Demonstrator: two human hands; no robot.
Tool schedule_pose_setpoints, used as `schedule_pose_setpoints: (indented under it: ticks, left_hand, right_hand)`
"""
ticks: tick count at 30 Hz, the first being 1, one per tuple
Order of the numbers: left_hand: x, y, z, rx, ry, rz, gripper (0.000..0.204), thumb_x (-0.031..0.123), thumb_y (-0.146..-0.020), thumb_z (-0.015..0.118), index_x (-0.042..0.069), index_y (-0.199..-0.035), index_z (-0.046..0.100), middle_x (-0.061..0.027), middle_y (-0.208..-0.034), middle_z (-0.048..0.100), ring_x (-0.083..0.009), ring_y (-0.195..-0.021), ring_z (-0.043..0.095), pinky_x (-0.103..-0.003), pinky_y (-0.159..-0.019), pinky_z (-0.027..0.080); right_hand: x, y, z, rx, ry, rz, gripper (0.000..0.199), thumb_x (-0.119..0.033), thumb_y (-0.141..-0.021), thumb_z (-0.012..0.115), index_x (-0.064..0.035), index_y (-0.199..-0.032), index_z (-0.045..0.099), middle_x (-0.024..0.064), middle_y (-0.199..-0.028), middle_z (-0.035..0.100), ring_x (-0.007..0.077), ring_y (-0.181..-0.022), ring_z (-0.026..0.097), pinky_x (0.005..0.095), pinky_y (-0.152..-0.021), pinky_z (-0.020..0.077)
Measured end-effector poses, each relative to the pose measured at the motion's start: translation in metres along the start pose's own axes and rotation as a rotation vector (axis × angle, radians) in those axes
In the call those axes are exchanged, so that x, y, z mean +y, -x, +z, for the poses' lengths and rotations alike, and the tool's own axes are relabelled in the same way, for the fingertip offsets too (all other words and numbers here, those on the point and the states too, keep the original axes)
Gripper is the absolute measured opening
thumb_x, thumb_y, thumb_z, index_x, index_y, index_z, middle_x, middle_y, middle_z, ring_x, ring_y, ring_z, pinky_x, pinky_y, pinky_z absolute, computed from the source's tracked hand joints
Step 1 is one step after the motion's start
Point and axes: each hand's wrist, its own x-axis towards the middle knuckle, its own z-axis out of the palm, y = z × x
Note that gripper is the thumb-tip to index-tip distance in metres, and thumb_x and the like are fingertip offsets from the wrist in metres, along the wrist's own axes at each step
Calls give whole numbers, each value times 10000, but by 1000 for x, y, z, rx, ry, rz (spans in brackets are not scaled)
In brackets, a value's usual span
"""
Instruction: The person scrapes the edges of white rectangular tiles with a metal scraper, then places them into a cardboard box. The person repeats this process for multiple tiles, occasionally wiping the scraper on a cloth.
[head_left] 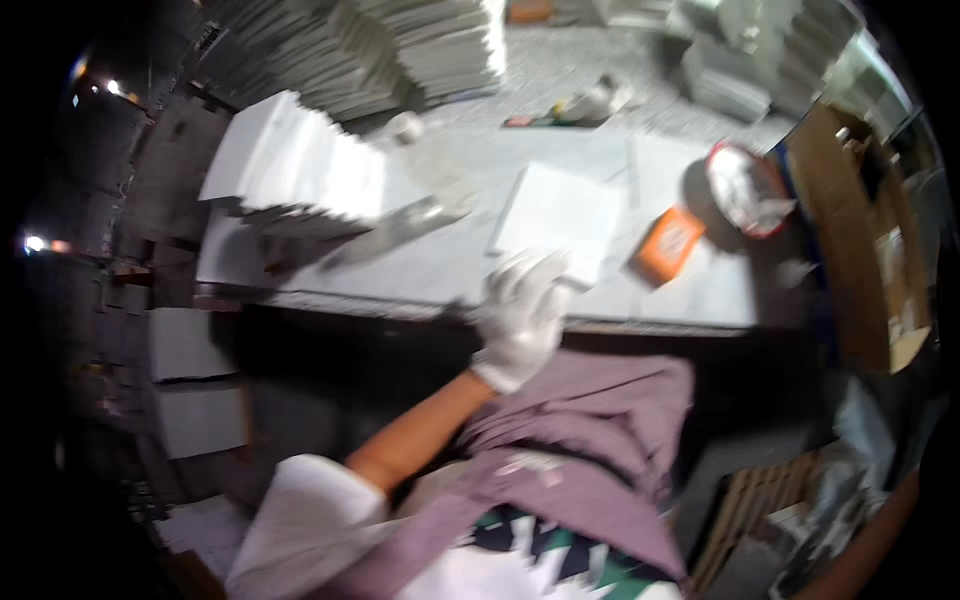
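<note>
My left hand [522, 315] wears a white glove and is at the near edge of the worktable. Its fingertips overlap the near left corner of a flat white rectangular piece [562, 215], which has a thin visible edge. The fingers are smeared, so whether they grip the piece or only rest against it cannot be told. At the lower right my right forearm [872, 545] reaches out toward the rim of the picture; the hand itself is out of view. Right of the white piece sits a small orange box [667, 246].
A tall stack of white sheets or slabs [290, 165] stands on the table's left. Nearby lies a clear plastic strip [425, 215]. A round red-rimmed container [742, 190] and an open cardboard box [845, 240] are at the right. More stacks [440, 45] stand behind; a wooden slatted piece [755, 510] leans below.
</note>
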Motion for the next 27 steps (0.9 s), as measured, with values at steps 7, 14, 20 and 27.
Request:
schedule_pose_setpoints:
  ticks: [7,14,20,27]
  left_hand:
    - [0,-16,30,-56,-10,-41,244,150,-831,627,85,-1065,650,-77,-1021,643,-259,-984,590,-357,-869,473]
    - [-29,-13,39,-79,-131,18,287,218,-814,642,130,-1087,647,-52,-1033,621,-271,-960,572,-385,-869,463]
    - [-61,-9,43,-168,-369,-151,433,341,-801,643,176,-1199,593,-73,-1278,509,-289,-1204,451,-428,-1016,349]
    - [-83,-5,38,-337,-450,-421,549,361,-799,638,142,-1286,510,-107,-1362,447,-307,-1268,387,-454,-1053,308]
  right_hand:
    - [-12,1,-1,14,-1,-12,382,-280,-952,517,-1,-1206,581,89,-1070,623,172,-979,596,295,-863,477]
    - [-26,-9,4,41,31,-30,386,-283,-956,515,-3,-1215,578,85,-1072,624,167,-979,595,289,-861,477]
    - [-115,-13,-2,234,-70,-145,390,-286,-959,514,-4,-1222,576,82,-1074,625,163,-979,594,285,-859,477]
    - [-351,53,53,-23,-1077,-240,394,-288,-963,513,-5,-1231,573,78,-1077,625,158,-979,593,279,-856,477]
